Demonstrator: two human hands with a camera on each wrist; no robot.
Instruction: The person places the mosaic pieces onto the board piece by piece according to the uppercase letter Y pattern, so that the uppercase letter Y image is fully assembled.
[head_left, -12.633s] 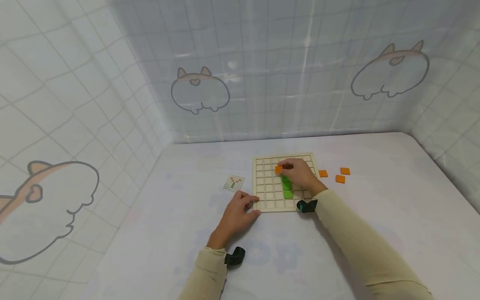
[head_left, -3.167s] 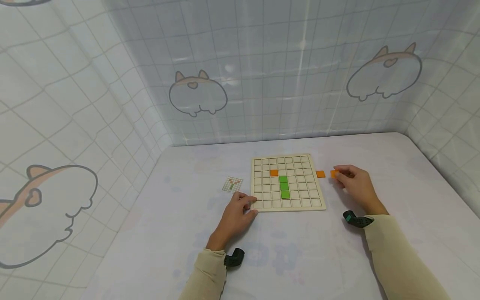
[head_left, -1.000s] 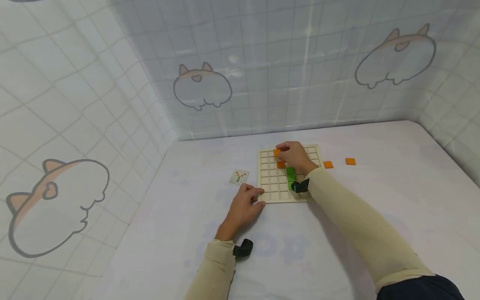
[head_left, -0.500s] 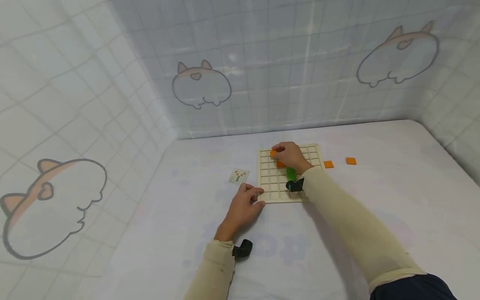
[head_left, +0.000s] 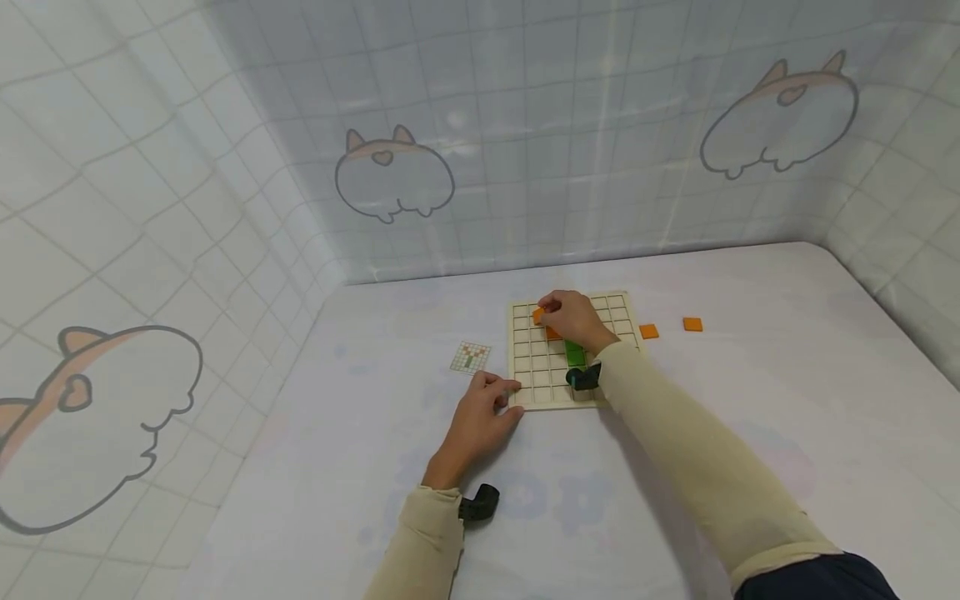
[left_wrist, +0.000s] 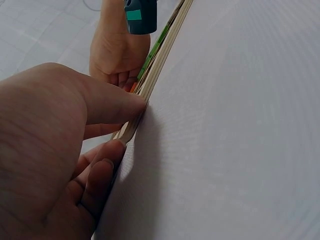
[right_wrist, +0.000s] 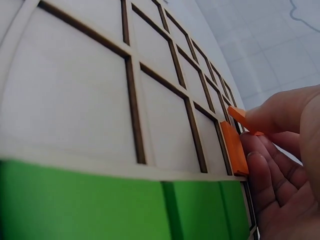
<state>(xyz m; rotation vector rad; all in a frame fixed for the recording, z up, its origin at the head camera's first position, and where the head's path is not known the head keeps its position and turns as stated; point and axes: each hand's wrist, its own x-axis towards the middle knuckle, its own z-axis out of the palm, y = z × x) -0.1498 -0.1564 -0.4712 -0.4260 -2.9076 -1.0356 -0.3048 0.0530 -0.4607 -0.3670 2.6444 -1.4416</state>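
Head alone: patterned card (head_left: 470, 357) | left hand (head_left: 477, 423) grips board (head_left: 542, 379) corner | right hand (head_left: 574, 318) pinches orange tile (head_left: 537, 316)

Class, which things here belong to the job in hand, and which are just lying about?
Job:
gridded board
green tiles
held orange tile
placed orange tile
two loose orange tiles, probably for use
pattern card, likely the guide

Just there:
wrist cameras
pale table cover
patterned backdrop
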